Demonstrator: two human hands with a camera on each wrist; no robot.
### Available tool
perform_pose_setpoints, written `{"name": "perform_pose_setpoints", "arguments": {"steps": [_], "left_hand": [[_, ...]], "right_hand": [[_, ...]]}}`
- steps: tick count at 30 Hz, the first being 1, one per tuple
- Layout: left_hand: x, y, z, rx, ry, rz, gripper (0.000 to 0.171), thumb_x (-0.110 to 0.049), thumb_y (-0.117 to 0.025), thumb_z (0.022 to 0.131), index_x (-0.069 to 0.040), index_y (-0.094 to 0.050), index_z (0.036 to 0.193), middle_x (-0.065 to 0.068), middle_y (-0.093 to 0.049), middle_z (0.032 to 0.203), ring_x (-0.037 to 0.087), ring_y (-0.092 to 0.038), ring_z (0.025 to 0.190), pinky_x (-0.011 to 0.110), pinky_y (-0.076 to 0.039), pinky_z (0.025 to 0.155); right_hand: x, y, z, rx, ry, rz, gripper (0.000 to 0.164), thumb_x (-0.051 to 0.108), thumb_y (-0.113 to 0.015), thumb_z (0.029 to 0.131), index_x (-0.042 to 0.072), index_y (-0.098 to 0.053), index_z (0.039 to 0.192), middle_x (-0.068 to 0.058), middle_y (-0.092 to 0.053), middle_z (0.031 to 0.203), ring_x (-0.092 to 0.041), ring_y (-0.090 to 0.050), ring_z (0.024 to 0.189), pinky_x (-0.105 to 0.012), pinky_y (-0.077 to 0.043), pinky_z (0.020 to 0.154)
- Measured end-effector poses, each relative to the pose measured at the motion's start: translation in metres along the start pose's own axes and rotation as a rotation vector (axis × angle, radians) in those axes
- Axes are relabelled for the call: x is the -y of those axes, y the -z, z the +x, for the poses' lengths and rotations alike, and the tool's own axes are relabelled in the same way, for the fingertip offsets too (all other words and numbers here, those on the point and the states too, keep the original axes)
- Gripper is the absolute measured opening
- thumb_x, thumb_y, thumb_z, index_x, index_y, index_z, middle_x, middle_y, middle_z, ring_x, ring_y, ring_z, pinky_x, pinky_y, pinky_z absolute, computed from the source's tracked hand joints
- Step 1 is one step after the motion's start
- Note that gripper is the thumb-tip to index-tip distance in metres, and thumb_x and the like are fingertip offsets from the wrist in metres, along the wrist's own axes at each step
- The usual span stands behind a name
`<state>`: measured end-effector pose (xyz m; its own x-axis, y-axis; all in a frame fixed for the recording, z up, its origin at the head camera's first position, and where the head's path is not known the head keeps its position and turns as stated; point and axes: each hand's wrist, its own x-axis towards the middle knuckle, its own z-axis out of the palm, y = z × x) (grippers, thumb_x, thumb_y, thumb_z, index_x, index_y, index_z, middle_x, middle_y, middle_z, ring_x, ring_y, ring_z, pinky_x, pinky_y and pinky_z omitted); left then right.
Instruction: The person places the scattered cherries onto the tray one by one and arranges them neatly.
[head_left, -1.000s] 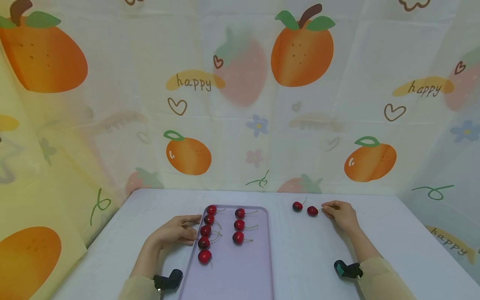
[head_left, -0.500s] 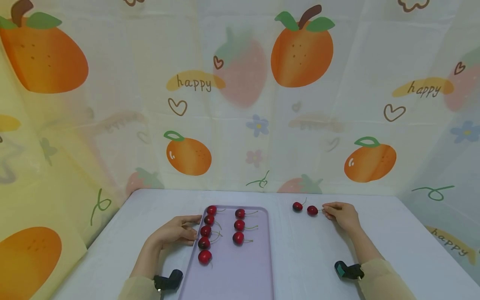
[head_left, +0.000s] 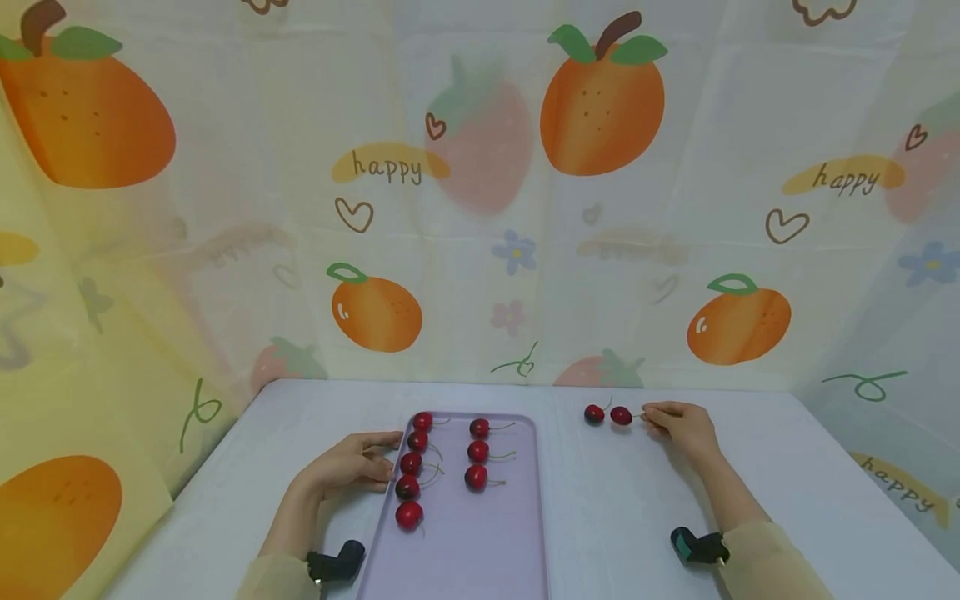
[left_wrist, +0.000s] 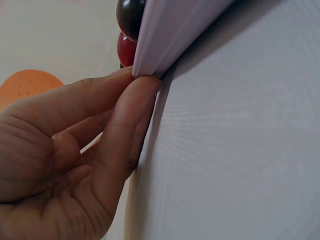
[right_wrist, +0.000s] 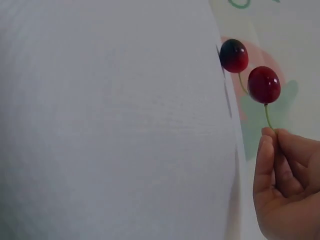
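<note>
My right hand (head_left: 684, 428) pinches the green stem of a dark red cherry (head_left: 621, 415) between thumb and fingertips. In the right wrist view the held cherry (right_wrist: 264, 85) hangs out from the fingertips, stem toward the hand. Just left of it another cherry (head_left: 594, 414) lies on the table, its stem pointing up and right. My left hand (head_left: 345, 463) holds the left rim of a lilac tray (head_left: 480, 550); in the left wrist view, thumb and finger meet at the tray's edge (left_wrist: 155, 45). Several cherries (head_left: 408, 487) form a column along that side, stems rightward.
A second, shorter column of 3 cherries (head_left: 477, 452) lies right of the tray's middle. White cloth covers the table (head_left: 600, 508). Behind it hangs a fruit-print curtain (head_left: 480, 250). A black wrist camera (head_left: 699, 546) sits on the right forearm, another (head_left: 337, 561) on the left.
My right hand has shifted the pinched cherry slightly left and away from me, closer to the cherry beside it. The left hand and tray have stayed in place.
</note>
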<state>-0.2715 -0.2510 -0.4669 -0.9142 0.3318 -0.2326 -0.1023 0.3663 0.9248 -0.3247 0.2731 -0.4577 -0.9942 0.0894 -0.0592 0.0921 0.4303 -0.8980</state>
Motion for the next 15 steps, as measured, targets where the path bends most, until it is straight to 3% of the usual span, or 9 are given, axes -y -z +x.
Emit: {"name": "perform_pose_setpoints", "arguments": {"steps": [4, 15], "left_hand": [[0.0, 0.0, 0.0, 0.005, -0.001, -0.009, 0.071, -0.006, -0.066, 0.084, 0.0, -0.039, 0.149, 0.027, -0.044, 0.146, 0.015, -0.062, 0.084, 0.029, -0.063, 0.078], [-0.001, 0.0, -0.001, 0.017, -0.013, -0.024, 0.071, -0.005, -0.065, 0.084, 0.003, -0.038, 0.149, 0.028, -0.044, 0.145, 0.014, -0.061, 0.085, 0.028, -0.063, 0.077]], "right_hand": [[0.006, -0.002, -0.002, 0.016, 0.016, 0.02, 0.045, 0.023, -0.062, 0.097, -0.011, -0.06, 0.126, 0.004, -0.077, 0.09, 0.003, -0.066, 0.076, -0.013, -0.057, 0.072], [0.023, -0.014, -0.013, 0.067, 0.073, 0.071, 0.044, 0.023, -0.065, 0.095, -0.012, -0.062, 0.123, 0.005, -0.077, 0.089, 0.0, -0.069, 0.077, -0.014, -0.059, 0.073]]}}
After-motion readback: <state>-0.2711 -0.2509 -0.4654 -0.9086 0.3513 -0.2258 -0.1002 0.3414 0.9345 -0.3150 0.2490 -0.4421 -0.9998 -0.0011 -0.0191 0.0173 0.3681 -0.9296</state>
